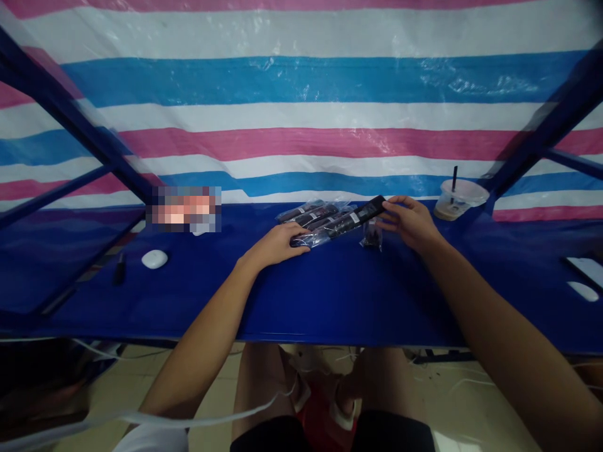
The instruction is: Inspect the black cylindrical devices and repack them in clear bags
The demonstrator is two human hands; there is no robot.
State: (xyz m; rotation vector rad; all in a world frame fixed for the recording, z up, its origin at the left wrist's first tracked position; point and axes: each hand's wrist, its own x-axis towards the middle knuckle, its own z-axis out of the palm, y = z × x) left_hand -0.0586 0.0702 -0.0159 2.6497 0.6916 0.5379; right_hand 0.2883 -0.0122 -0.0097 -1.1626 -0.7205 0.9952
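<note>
A long black bar-shaped item in a clear plastic wrapper (348, 221) lies across the blue table (358, 295). My left hand (277, 243) grips its near-left end, fingers curled over it. My right hand (409, 220) pinches its far-right end. Behind it lie several similar wrapped black items (308, 212). A small clear bag with dark contents (372, 235) sits just under my right hand.
A plastic cup with a lid and black straw (456, 198) stands at the back right. A white oval case (154, 258) and a small black stick (119, 270) lie at the left. White objects (584, 282) sit at the right edge. Blue frame struts (80, 132) flank both sides.
</note>
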